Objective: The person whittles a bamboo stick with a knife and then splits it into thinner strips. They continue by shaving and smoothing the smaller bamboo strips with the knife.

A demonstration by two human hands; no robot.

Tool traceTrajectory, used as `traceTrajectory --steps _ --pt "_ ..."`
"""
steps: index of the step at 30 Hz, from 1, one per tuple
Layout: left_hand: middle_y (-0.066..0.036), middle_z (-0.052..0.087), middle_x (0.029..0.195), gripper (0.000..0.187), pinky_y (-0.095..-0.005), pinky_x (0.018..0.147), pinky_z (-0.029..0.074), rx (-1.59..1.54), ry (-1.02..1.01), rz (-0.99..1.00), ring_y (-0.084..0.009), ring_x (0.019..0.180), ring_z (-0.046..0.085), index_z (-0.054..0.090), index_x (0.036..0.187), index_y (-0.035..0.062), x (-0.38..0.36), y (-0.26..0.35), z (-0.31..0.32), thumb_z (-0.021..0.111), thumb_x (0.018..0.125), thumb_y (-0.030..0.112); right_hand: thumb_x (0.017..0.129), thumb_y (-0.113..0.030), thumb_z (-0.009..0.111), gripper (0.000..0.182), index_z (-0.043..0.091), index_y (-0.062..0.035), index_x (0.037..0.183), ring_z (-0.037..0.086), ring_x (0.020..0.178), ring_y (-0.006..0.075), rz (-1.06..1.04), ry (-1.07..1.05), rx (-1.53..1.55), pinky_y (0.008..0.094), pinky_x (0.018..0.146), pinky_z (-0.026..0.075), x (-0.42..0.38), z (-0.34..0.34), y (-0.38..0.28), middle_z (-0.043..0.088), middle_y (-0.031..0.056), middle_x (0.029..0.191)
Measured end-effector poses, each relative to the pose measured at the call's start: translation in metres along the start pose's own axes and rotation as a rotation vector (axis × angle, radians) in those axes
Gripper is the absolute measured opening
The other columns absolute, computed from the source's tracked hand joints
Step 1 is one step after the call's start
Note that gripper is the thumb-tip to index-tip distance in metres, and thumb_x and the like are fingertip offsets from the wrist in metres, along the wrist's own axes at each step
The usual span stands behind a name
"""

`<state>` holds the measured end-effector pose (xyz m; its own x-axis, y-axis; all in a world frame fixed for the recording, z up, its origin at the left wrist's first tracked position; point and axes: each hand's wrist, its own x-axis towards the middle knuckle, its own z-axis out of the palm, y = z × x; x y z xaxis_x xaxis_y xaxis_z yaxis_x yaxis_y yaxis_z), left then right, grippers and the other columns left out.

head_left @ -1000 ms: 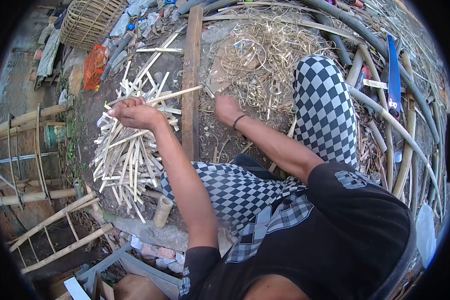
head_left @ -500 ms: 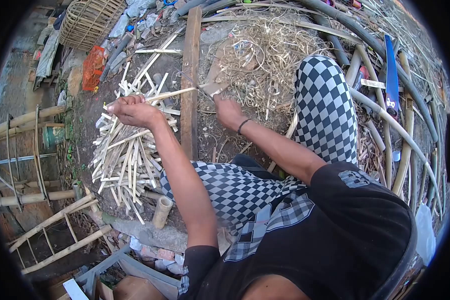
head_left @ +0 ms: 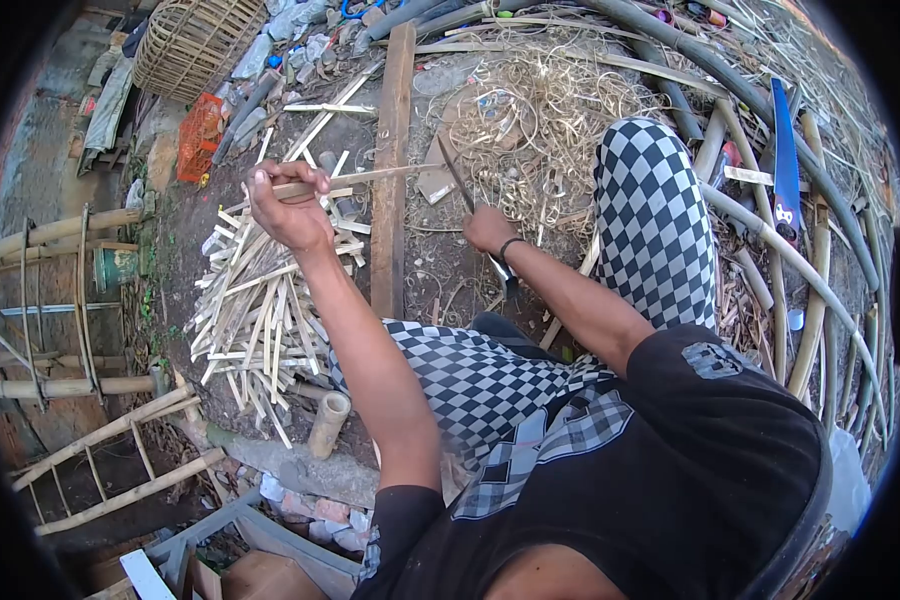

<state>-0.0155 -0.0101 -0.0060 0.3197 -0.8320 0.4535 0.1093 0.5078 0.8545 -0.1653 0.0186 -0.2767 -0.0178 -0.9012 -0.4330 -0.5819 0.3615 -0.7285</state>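
Note:
My left hand (head_left: 292,208) is raised over the left side with its fingers curled round a thin bamboo strip (head_left: 385,175). The strip points right and crosses above a wooden beam (head_left: 394,110). In my right hand (head_left: 490,231) is a knife (head_left: 454,168), its dark blade pointing away from me and its handle end showing below the fist. The tip of the strip comes close to the blade. Under my left hand and forearm lies a heap of split bamboo strips (head_left: 260,325).
Curly shavings (head_left: 560,110) cover the ground ahead, beside a flat piece of cardboard (head_left: 436,183). At the right lie a blue saw (head_left: 785,150) and long bamboo poles (head_left: 810,270). An orange crate (head_left: 200,138) and a woven basket (head_left: 195,45) stand far left.
My left hand has turned over and shifted slightly right with the strip. The knife has swung from across the strip to point forward, as my right hand moved right and nearer me.

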Motion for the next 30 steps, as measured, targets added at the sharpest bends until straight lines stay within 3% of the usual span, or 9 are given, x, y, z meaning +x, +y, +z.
traceTrajectory --steps 2,3,7,9,18,22,24,26,30 --pt "-0.001 0.034 0.058 0.034 -0.0288 0.049 0.028 -0.14 -0.2 -0.084 -0.0116 0.047 0.027 0.034 0.071 0.0126 0.011 -0.017 -0.025 0.042 0.096 0.033 0.093 -0.027 0.054 0.036 0.058 0.0051 0.109 0.065 0.094 0.045 -0.15 0.081 0.056 0.0513 0.083 0.052 -0.017 -0.014 -0.032 0.066 0.0298 0.096" --pt "0.002 0.022 0.053 0.041 -0.028 0.046 0.018 -0.134 -0.116 -0.077 -0.0092 0.047 0.015 0.029 0.064 0.0133 0.007 -0.014 -0.015 0.042 0.096 0.035 0.094 -0.028 0.052 0.035 0.056 0.0042 0.108 0.065 0.088 0.0461 -0.231 0.089 0.068 0.053 0.08 0.052 -0.031 -0.027 -0.051 0.066 0.0296 0.09" --pt "0.003 0.02 0.05 0.044 -0.0282 0.045 0.019 -0.237 -0.137 -0.117 -0.0095 0.044 0.014 0.026 0.061 0.0147 0.004 -0.012 -0.014 0.041 0.097 0.036 0.097 -0.025 0.048 0.028 0.052 0.001 0.108 0.063 0.074 0.0493 -0.499 0.117 0.125 0.0571 0.071 0.05 -0.086 -0.072 -0.121 0.063 0.0285 0.073" --pt "0.004 0.014 0.049 0.046 -0.0298 0.047 0.016 -0.102 -0.086 -0.177 -0.0102 0.046 0.008 0.021 0.059 0.0166 0.0 -0.005 -0.005 0.038 0.097 0.036 0.098 -0.021 0.046 0.02 0.052 -0.0024 0.104 0.06 0.069 0.0493 -0.716 0.11 0.094 0.0572 0.067 0.048 -0.111 -0.09 -0.141 0.06 0.0272 0.067" --pt "0.004 0.015 0.048 0.042 -0.029 0.045 0.013 -0.146 0.018 -0.22 -0.0103 0.043 0.008 0.023 0.061 0.0175 0.008 -0.01 -0.033 0.039 0.096 0.033 0.092 -0.013 0.047 0.02 0.057 0.0004 0.102 0.064 0.076 0.0486 -0.452 0.071 0.006 0.0548 0.069 0.053 -0.063 -0.051 -0.097 0.064 0.0296 0.075" --pt "0.003 0.016 0.046 0.042 -0.03 0.044 0.015 -0.155 0.016 -0.205 -0.0106 0.043 0.009 0.022 0.058 0.0164 0.009 -0.014 -0.029 0.036 0.096 0.029 0.09 -0.014 0.049 0.024 0.055 -0.0024 0.11 0.066 0.078 0.0462 -0.645 0.049 0.004 0.0545 0.07 0.053 -0.105 -0.074 -0.135 0.066 0.0279 0.077" --pt "0.003 0.016 0.046 0.042 -0.0296 0.044 0.015 -0.164 -0.018 -0.206 -0.0106 0.043 0.009 0.022 0.058 0.0161 0.008 -0.012 -0.028 0.037 0.096 0.029 0.098 -0.021 0.046 0.024 0.054 -0.0012 0.109 0.064 0.07 0.0475 -0.657 0.079 0.007 0.0557 0.07 0.052 -0.099 -0.062 -0.129 0.064 0.0266 0.071" --pt "0.003 0.016 0.046 0.043 -0.0295 0.044 0.015 -0.145 -0.019 -0.208 -0.0107 0.043 0.009 0.022 0.058 0.0159 0.008 -0.012 -0.038 0.038 0.095 0.03 0.088 -0.011 0.051 0.026 0.054 -0.0027 0.112 0.067 0.078 0.0445 -0.413 0.06 0.012 0.0529 0.07 0.054 -0.056 -0.034 -0.095 0.066 0.0278 0.078" --pt "0.003 0.016 0.047 0.043 -0.0301 0.046 0.013 -0.169 -0.021 -0.258 -0.0107 0.044 0.009 0.021 0.058 0.0171 0.008 -0.008 -0.036 0.04 0.094 0.031 0.086 -0.007 0.053 0.027 0.055 -0.0004 0.112 0.067 0.077 0.0444 -0.354 0.11 -0.094 0.0521 0.07 0.054 -0.015 -0.025 -0.055 0.066 0.0283 0.079"
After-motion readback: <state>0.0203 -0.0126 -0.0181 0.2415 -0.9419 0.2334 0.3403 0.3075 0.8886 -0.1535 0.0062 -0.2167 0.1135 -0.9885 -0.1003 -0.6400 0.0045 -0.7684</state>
